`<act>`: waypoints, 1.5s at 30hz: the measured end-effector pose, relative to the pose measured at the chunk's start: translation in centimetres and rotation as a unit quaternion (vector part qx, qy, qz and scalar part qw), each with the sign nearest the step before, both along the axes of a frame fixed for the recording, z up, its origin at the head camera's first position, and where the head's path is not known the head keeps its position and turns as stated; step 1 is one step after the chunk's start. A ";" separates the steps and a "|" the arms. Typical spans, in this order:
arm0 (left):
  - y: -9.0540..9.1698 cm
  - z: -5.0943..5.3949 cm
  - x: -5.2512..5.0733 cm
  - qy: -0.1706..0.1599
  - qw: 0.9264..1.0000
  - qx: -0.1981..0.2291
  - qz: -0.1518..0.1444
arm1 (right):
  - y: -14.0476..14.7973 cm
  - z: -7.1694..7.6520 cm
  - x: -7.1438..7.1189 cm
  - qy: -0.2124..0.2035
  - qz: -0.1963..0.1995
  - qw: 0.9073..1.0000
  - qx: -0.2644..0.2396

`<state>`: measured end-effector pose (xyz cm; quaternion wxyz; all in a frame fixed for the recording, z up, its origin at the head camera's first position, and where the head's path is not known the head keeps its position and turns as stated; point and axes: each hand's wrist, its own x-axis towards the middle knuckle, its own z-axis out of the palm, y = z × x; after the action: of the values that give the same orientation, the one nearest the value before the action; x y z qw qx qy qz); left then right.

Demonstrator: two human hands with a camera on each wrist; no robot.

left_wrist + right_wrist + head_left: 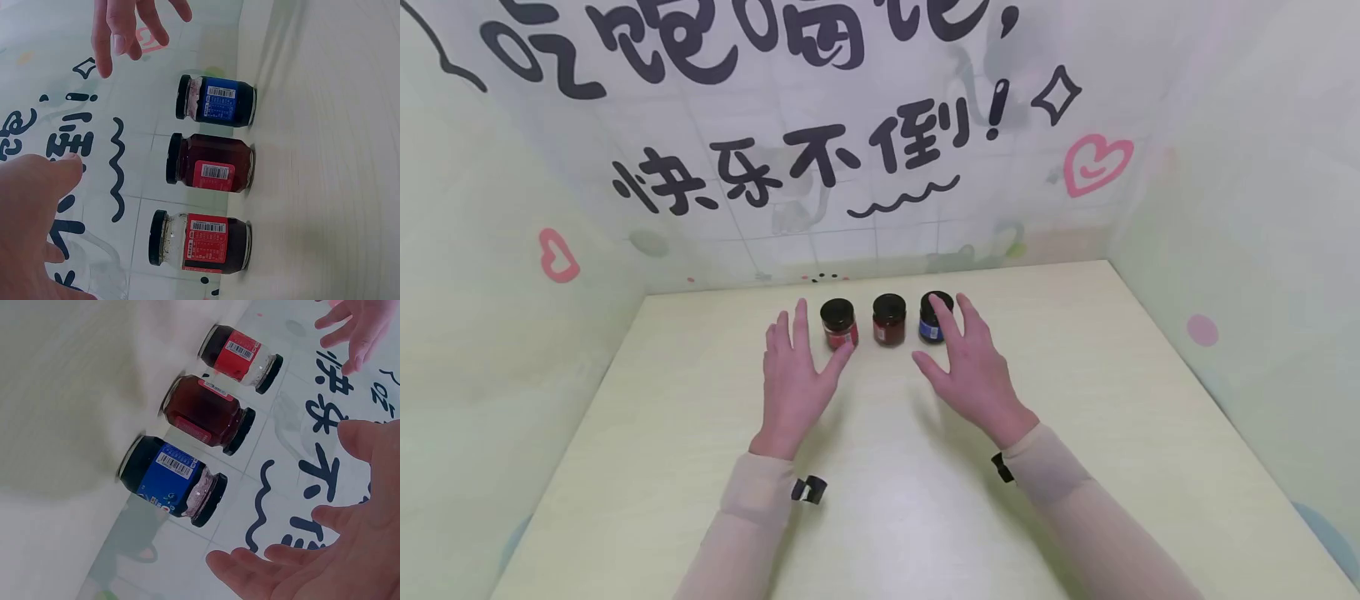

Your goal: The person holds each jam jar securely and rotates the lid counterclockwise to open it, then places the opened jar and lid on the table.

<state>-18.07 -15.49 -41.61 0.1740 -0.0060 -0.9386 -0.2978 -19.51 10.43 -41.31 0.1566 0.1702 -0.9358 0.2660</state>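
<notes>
Three small glass jars with black lids stand upright in a row near the table's back edge. The left jar (839, 335) bears a red label, with some clear glass below its lid in the left wrist view. Dark red contents show through the middle jar (209, 147). A blue label wraps the right jar (169, 478). My left hand (793, 379) holds nothing, fingers spread, its thumb overlapping the left jar's lower edge in the head view. Also empty, my right hand (981, 375) hovers before the right jar, a finger partly covering its lid in that view.
The pale wood-look table (895, 517) is enclosed by a printed back wall (700, 242) with large black characters, and by side walls. Each wrist carries a small dark device, such as the clip (809, 490) beside the left sleeve.
</notes>
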 end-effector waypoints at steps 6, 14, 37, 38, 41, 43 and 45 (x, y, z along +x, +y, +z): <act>-0.5 -0.2 -0.3 0.014 1.000 0.013 -0.008 | -0.4 0.3 -0.8 0.004 0.007 1.000 0.016; -0.7 -0.5 -1.0 0.017 0.999 0.023 -0.016 | -0.6 0.6 -1.5 0.001 0.018 0.999 0.026; -1.0 -2.4 -3.9 -0.026 0.994 0.101 -0.031 | -2.3 1.5 -2.8 -0.033 0.075 0.994 0.066; -1.0 -2.5 -4.1 -0.033 0.993 0.107 -0.030 | -2.4 1.5 -2.9 -0.032 0.076 0.994 0.067; -1.1 -2.6 -4.4 -0.049 0.990 0.127 -0.026 | -2.5 1.3 -3.2 -0.026 0.081 0.994 0.070; -1.2 -2.6 -4.6 -0.055 0.989 0.137 -0.025 | -2.6 1.3 -3.4 -0.023 0.083 0.994 0.069; -1.2 -2.5 -4.9 -0.056 0.987 0.145 -0.027 | -2.7 1.4 -3.5 -0.022 0.085 0.994 0.068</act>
<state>-22.95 -16.68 -44.16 0.1117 0.0104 -0.8931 -0.4356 -23.02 7.70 -39.90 0.1011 0.2534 -0.9371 0.2176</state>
